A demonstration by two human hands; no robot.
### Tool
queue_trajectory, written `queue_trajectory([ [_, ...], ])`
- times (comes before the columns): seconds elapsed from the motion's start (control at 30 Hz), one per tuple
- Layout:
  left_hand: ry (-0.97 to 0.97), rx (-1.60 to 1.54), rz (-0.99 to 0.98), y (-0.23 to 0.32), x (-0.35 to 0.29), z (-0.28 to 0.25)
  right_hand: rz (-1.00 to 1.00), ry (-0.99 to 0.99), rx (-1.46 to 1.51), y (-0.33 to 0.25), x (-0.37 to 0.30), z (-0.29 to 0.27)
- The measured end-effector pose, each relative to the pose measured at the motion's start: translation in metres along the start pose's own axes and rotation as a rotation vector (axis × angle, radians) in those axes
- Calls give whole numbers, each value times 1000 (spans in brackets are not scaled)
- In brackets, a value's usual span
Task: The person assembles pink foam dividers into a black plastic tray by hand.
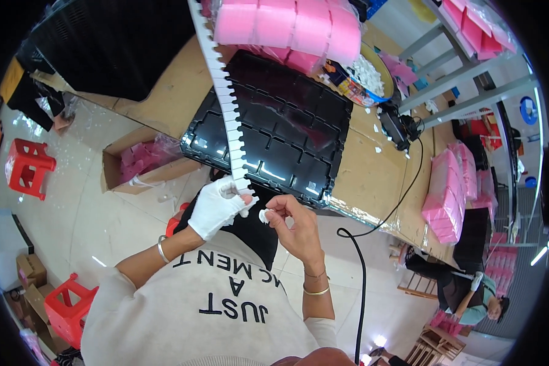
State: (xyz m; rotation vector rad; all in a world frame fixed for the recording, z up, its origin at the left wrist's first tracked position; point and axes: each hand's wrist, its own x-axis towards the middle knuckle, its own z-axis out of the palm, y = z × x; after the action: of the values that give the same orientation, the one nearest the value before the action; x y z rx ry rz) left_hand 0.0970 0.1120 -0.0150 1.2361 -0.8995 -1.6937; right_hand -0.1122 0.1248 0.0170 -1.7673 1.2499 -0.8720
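Observation:
My left hand (216, 206), in a white glove, grips the near end of a long white notched plastic strip (224, 91) that runs away from me over a black moulded tray (287, 137). My bare right hand (293, 222) pinches a small white round piece (263, 215) right beside the strip's near end, almost touching the gloved fingers. The black tray lies on the brown workbench (372, 174) with its near corner hanging over the bench edge.
Pink foam blocks in plastic (293, 24) sit behind the tray. A black tool (399, 128) with a cable (363, 287) lies on the bench at right, beside pink stacks (448, 189). An open cardboard box (143, 161) and red stools (24, 165) stand on the floor. Another person (470, 299) sits at lower right.

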Motion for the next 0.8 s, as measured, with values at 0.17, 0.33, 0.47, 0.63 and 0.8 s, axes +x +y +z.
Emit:
queue_trajectory([
  [0.17,20,25,32,0,-3,-4,-28,64,30,-3,17,15],
  [0.33,27,54,106,-5,-2,0,-99,63,-29,4,22,16],
  [0.47,73,0,44,8,10,-4,-164,60,-50,-3,36,4],
  [0.63,214,-35,116,1,31,-26,-160,156,-168,17,84,-57],
  [0.8,492,177,265,-34,30,-95,-129,286,-487,59,154,-126],
])
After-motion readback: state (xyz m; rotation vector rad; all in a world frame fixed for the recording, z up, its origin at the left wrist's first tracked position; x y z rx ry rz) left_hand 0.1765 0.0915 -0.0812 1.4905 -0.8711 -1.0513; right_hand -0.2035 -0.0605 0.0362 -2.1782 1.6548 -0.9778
